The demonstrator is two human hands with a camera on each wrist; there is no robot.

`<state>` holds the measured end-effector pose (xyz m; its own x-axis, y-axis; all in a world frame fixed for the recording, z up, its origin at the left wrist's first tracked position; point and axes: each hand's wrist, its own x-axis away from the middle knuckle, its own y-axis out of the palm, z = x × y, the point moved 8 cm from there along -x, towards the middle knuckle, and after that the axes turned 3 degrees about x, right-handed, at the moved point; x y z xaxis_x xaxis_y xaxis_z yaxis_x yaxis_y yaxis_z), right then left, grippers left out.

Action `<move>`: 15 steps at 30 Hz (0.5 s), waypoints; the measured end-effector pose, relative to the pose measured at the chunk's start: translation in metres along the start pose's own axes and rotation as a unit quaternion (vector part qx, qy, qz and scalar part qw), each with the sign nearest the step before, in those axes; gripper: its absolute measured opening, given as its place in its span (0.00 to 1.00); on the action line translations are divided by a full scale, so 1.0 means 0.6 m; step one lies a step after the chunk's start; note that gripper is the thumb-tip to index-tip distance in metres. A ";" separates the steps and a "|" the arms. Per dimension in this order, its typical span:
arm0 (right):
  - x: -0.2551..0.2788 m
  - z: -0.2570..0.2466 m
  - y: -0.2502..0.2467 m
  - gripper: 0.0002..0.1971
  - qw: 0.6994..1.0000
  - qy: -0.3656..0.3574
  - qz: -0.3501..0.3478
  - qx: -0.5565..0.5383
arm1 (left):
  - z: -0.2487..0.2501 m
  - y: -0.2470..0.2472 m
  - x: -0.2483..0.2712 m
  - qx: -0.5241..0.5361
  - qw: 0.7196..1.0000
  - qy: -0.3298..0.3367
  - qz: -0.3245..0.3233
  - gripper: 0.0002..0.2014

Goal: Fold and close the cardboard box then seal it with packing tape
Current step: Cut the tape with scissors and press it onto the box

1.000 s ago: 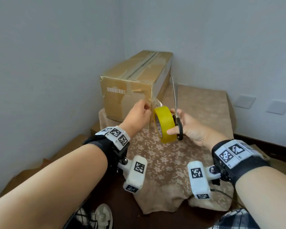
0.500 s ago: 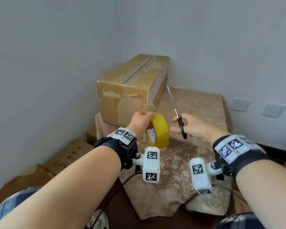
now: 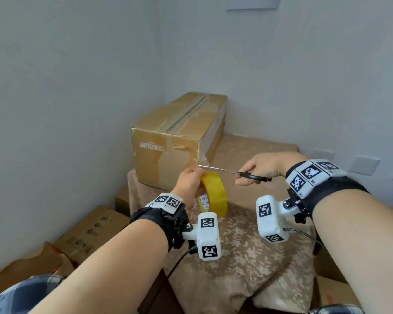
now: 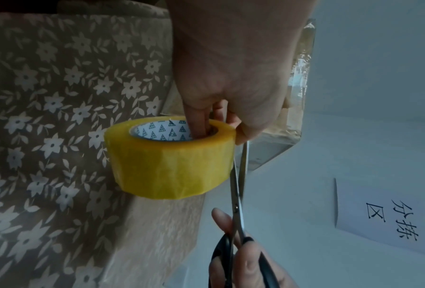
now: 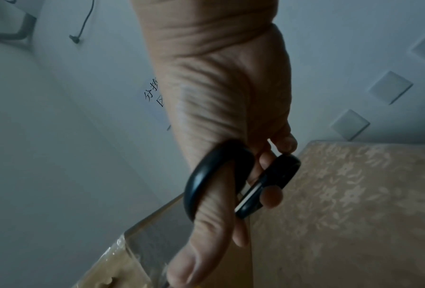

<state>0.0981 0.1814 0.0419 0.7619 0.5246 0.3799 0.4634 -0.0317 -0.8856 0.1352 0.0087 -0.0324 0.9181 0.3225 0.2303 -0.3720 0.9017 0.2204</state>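
From the head view, the closed box [image 3: 177,141] sits at the table's [image 3: 254,257] far left corner. The left hand [image 3: 188,184] grips the tape roll [image 3: 213,193], and the right hand [image 3: 261,168] lays scissors [image 3: 234,172] above it.

At the left wrist, fingers [image 4: 201,117] hook inside the roll's core; the blades run just beside the thumb, so closing them carelessly could nick it.

At the right wrist, thumb and fingers are curled through the handles; slack tape might fold and stick to itself.

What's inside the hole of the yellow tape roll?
The left hand's fingers are poking into the tape roll. White card with little triangles lines the hole. The fingertips are hidden.
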 end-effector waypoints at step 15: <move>-0.017 -0.020 0.001 0.23 0.999 -0.019 -0.026 -0.003 | 0.005 -0.031 0.007 -0.008 0.998 0.005 0.054 0.08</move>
<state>0.0961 0.1659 0.0411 0.7195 0.5571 0.4146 0.5044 -0.0089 -0.8634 0.1456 -0.0075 -0.0327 0.8739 0.4210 0.2431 -0.4670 0.8660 0.1788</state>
